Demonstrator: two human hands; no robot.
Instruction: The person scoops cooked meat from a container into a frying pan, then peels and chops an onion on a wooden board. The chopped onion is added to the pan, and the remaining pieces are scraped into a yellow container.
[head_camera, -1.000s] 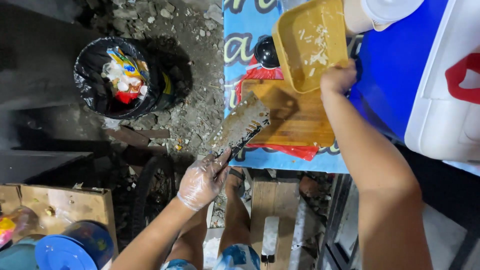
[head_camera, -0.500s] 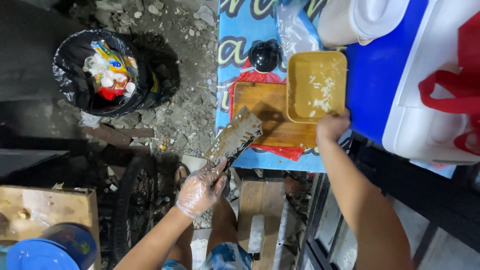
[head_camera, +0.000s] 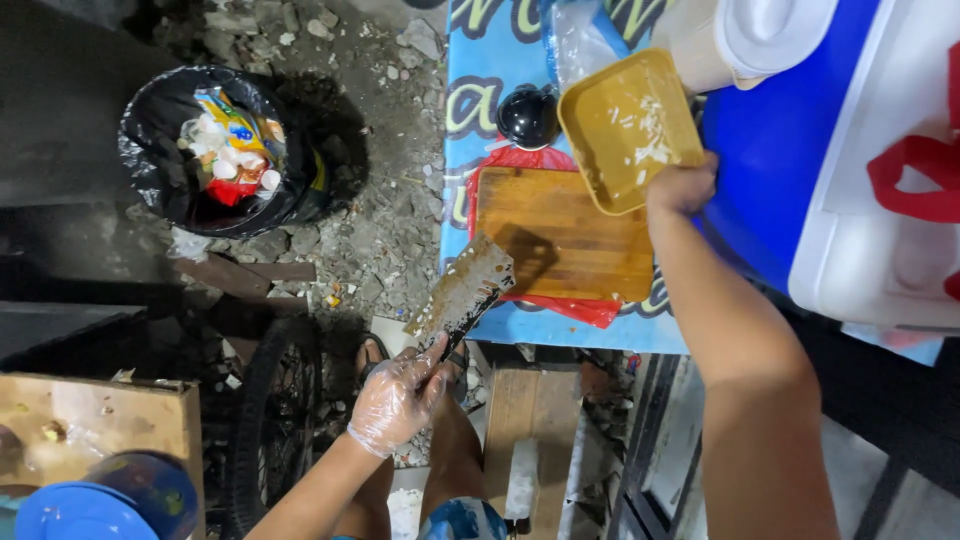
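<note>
My left hand (head_camera: 395, 400), in a thin clear glove, grips the handle of a greasy cleaver (head_camera: 462, 292). Its blade points up and right, just over the near left corner of a wooden cutting board (head_camera: 560, 235). My right hand (head_camera: 680, 185) holds the edge of a yellow plastic tray (head_camera: 625, 125) tilted above the board's far right part, with a few white scraps stuck inside. A red plastic sheet (head_camera: 515, 160) lies under the board on a blue printed table (head_camera: 475, 90).
A black bin (head_camera: 215, 145) full of wrappers stands on rubble at the left. A blue and white cooler (head_camera: 850, 180) with a red strap fills the right. A black round object (head_camera: 527, 115) sits behind the board. A bicycle wheel (head_camera: 275, 420) and a wooden box (head_camera: 95, 420) are nearby.
The tray has shifted a little left and tilted over the board's far right part. The cleaver stays raised at the board's left corner. The view moved slightly.
</note>
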